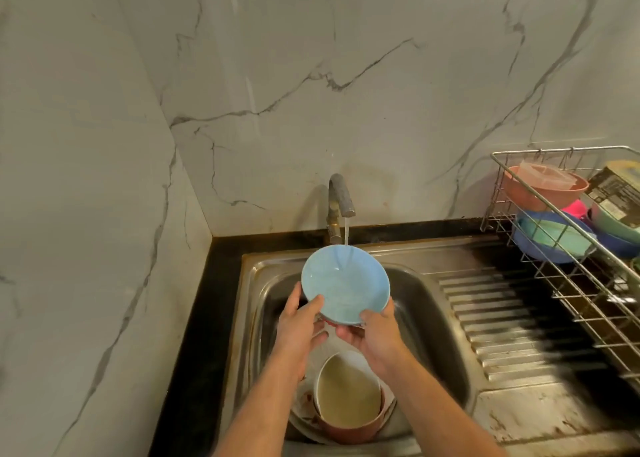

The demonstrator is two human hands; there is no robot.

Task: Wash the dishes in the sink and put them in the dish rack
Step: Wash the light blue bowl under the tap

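Head view: you grip the blue plate (pixel 345 283) by its near rim, left hand (pixel 300 321) and right hand (pixel 377 332) pinching it, over the sink (pixel 429 304) under the running tap (pixel 341 207). A bowl (pixel 348 401) of murky water sits at the sink's near edge. The rack (pixel 568 276), on the drainboard's far right corner, holds coloured bowls; its package label is unreadable.

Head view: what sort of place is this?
Most likely a home kitchen: a steel sink with a running tap, and a wire dish rack of bowls against marble-look walls.
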